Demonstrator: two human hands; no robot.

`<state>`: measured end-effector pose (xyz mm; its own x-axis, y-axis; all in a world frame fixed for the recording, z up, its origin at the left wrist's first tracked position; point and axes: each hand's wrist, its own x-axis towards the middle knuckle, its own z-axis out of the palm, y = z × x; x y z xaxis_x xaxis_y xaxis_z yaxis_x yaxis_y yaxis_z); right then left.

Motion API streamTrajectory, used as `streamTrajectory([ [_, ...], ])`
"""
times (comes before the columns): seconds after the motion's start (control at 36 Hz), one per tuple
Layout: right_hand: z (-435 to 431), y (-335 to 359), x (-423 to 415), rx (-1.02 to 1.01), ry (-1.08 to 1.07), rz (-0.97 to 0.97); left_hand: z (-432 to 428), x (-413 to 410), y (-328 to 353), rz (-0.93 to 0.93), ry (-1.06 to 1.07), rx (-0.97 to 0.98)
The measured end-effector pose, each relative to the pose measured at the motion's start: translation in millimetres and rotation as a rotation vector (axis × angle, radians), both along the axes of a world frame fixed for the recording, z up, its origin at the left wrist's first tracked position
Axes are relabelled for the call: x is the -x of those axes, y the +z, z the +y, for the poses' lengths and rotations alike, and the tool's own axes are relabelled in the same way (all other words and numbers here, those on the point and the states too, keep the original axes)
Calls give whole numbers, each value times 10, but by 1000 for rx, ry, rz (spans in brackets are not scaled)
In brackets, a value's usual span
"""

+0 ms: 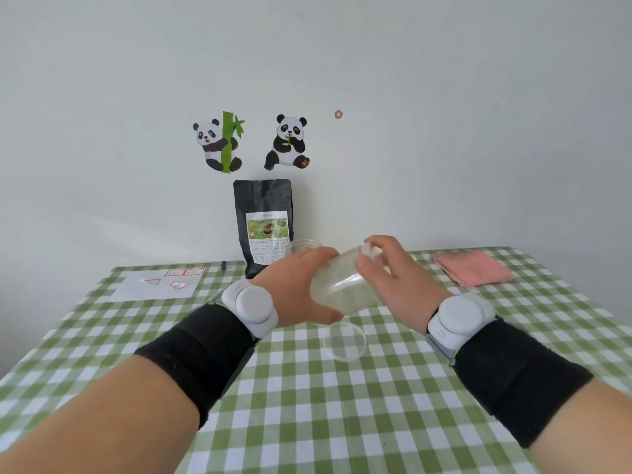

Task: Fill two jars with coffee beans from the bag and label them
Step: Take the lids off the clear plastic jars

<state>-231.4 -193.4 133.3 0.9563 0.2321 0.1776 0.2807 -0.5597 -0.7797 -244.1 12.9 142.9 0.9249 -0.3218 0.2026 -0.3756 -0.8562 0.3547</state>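
Note:
My left hand [295, 289] grips a clear empty jar [343, 285], held tilted above the table with its mouth pointing away. The fingers of my right hand [393, 278] curl over the jar's upper end near the mouth. A clear lid [344, 340] lies flat on the checked cloth just below the jar. Behind my left hand stands a second clear jar [301, 247], mostly hidden. The black coffee bean bag [263, 220] stands upright against the wall. A white sheet with red-bordered labels [160, 283] lies at the far left.
The table [307, 422] carries a green-and-white checked cloth. A folded pink cloth [473, 268] lies at the far right. A small purple object [224, 265] sits by the wall left of the bag. Panda stickers are on the wall.

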Motion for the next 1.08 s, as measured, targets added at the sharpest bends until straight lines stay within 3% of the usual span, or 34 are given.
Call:
streamTrajectory([
  [0.14,-17,60,21,-15,151,12,113,28,-2,-4,-3,37],
  [0.28,14,204,5,90,92,153,144,30,5,-50,-22,16],
  [1.08,-8,329,61,145,123,147,212,-6,-21,-53,-12,29],
])
